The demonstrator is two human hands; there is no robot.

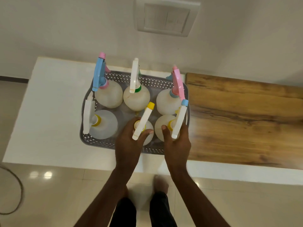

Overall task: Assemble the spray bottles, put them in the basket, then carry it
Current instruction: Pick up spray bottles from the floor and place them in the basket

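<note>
A grey perforated basket [98, 142] sits on the white table [49, 112] and holds several round translucent spray bottles with trigger heads. My left hand [129, 145] is wrapped around the front-middle bottle [148, 136], whose white trigger head carries a yellow nozzle. My right hand [177, 141] grips the front-right bottle [161, 122], which has a white head and a blue nozzle. The front-left bottle [105, 125] has a yellow collar. In the back row stand a blue-headed bottle [109, 95], a white-headed bottle with a green collar [136, 99] and a pink-headed bottle [167, 102].
A wooden tabletop section [246, 118] adjoins the white table on the right. Behind it is a wall with a switch plate [167, 18]. Glossy floor tiles lie in front, with a dark cable [18, 185] at the left and my legs and feet below.
</note>
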